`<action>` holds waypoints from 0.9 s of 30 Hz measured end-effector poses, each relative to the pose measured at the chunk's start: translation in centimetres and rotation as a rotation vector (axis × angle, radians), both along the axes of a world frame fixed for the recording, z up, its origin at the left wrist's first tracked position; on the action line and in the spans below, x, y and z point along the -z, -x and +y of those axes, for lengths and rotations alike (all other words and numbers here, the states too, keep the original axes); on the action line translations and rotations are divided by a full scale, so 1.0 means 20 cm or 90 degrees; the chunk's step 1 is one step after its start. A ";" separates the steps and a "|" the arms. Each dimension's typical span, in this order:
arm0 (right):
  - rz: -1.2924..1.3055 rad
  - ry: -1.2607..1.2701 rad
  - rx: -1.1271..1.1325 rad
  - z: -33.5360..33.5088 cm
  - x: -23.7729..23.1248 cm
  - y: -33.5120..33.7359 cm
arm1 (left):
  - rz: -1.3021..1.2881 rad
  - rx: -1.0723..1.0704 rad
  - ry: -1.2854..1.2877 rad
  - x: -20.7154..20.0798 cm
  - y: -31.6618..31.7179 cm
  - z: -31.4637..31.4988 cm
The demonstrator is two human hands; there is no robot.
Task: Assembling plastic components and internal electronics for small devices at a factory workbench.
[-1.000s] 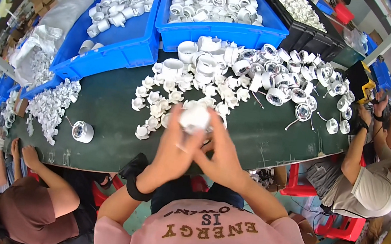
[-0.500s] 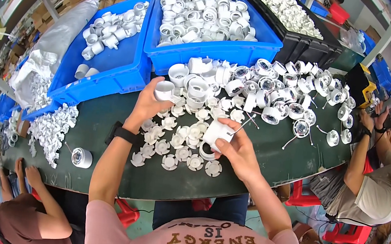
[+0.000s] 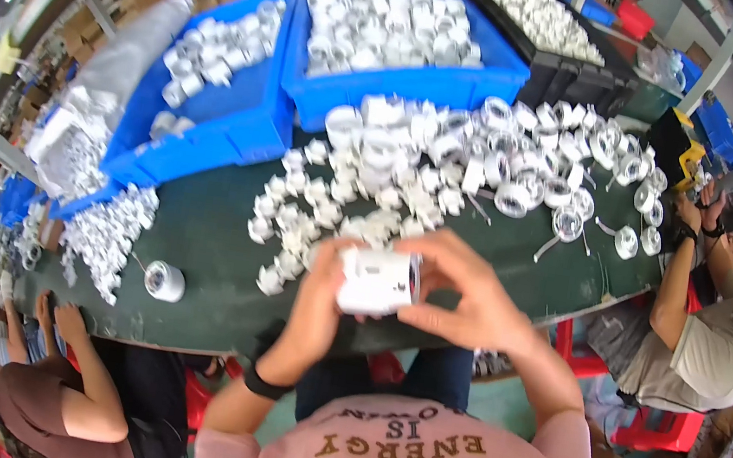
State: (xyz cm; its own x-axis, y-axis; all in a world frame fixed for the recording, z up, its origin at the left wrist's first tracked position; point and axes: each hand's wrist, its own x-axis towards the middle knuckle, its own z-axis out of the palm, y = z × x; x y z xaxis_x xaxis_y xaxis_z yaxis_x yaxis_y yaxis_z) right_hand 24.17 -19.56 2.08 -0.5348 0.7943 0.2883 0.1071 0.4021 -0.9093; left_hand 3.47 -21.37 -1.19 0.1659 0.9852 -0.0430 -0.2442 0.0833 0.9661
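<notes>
Now we find the left hand (image 3: 318, 295) drawn in from the white cups (image 3: 379, 142) to meet the right hand (image 3: 474, 296); a moment ago they stood apart. Both are closed about opposite ends of one white cylinder (image 3: 373, 284), held over the near side of the green table (image 3: 214, 245). The work, we judge, is at a two-handed stage.

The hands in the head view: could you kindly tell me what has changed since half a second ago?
The left hand has moved right and toward the body, joining the right hand on a white cylindrical part. The blue bins and the lone white unit stayed put.
</notes>
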 end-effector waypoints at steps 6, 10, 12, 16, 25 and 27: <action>-0.023 -0.063 0.047 -0.13 0.05 0.03 | 0.106 -0.088 -0.053 0.02 -0.06 -0.14; -0.004 -0.120 0.065 -0.16 0.02 0.06 | 0.131 -0.166 -0.187 -0.01 -0.09 -0.14; 0.025 -0.157 0.070 -0.16 0.02 0.07 | 0.131 -0.166 -0.202 -0.05 -0.09 -0.16; 0.050 -0.158 0.063 -0.15 0.06 0.10 | 0.101 -0.174 -0.226 -0.05 -0.09 -0.13; 0.019 -0.150 0.050 -0.21 0.08 0.10 | 0.130 -0.187 -0.273 0.01 -0.10 -0.21; 0.027 -0.132 0.050 -0.23 0.09 0.12 | 0.172 -0.198 -0.284 0.00 -0.10 -0.22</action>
